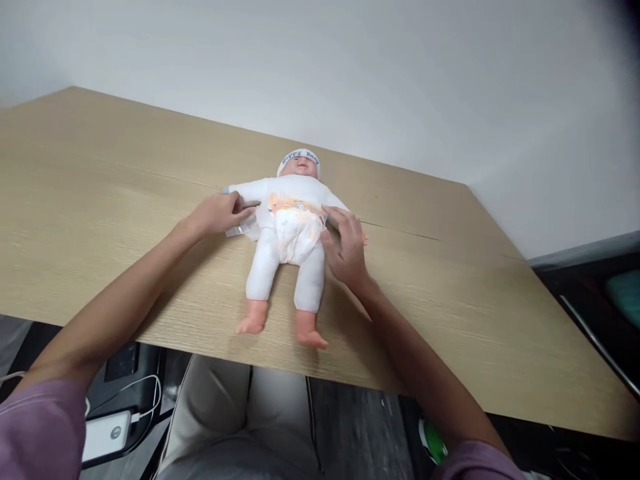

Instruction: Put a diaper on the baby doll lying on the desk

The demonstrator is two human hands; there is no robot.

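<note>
A baby doll [287, 230] in a white suit and a white cap lies on its back on the wooden table [100, 200], head away from me. A white diaper [295, 227] with an orange printed band wraps its waist. My left hand [220, 212] pinches the diaper's side tab at the doll's left side, fingers closed on it. At the other side of the doll's waist my right hand [345, 247] rests with fingers curled against the diaper's edge.
The table's near edge runs just below the doll's feet. Under it I see my lap, a white power bank with a cable [107, 433] at lower left and a green object [433, 443] on the floor. A dark shelf [595, 300] stands at the right.
</note>
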